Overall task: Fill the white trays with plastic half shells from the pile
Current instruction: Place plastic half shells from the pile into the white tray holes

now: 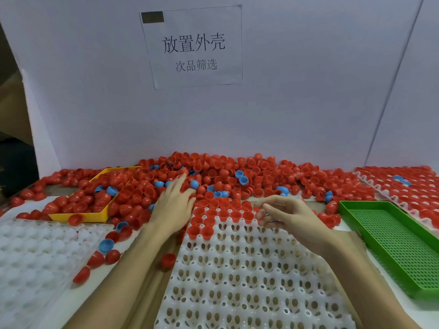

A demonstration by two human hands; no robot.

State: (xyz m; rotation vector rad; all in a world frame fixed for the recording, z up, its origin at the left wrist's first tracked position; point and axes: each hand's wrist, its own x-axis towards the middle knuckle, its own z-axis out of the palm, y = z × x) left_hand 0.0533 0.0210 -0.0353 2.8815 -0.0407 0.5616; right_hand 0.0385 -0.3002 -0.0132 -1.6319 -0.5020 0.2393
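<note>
Reaching left hand (174, 205) flat onto pile (237, 172); right hand (285, 216) loosely curled, empty, over white tray (249, 281).

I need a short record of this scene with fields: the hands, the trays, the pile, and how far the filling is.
left hand: fingers straight, reaching into the pile, holds nothing visible
right hand: fingers loosely curled over the middle white tray; whether it holds a shell is unclear
pile: mostly red half shells, some blue, along the back wall
middle white tray: red shells in the far rows only, most holes bare
left white tray: no shells seated
right white tray: nearly covered with red shells
yellow tray: holds red and blue shells
green tray: no shells inside
</note>
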